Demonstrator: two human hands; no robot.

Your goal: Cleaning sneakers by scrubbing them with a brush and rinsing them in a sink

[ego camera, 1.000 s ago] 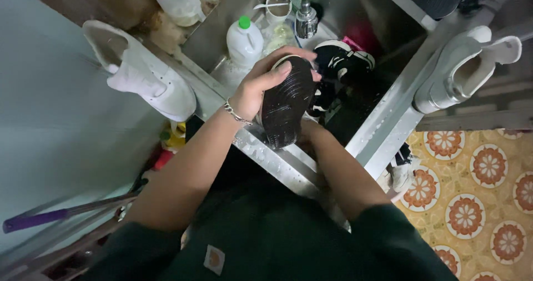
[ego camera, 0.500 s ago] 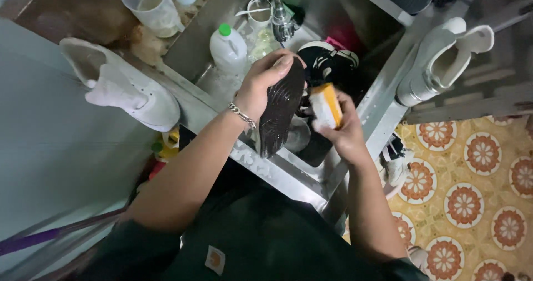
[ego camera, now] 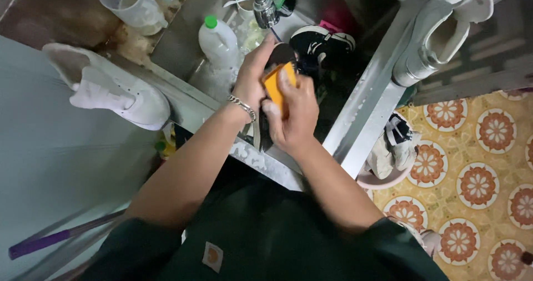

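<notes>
Your left hand (ego camera: 254,76) clamped on a dark shoe (ego camera: 276,56) above the steel sink (ego camera: 183,48), your right hand (ego camera: 293,112) gripping an orange scrubber (ego camera: 273,87) against it, white bottle (ego camera: 218,39) just beside, tap (ego camera: 263,6) above

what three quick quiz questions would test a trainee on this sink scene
1. True or false: the right hand holds an orange brush.
2. Which hand wears a bracelet? A left, B right.
3. What white thing lies on the ledge left of the sink?

Key: 1 true. 2 A, the left hand. 3 a shoe.
</notes>
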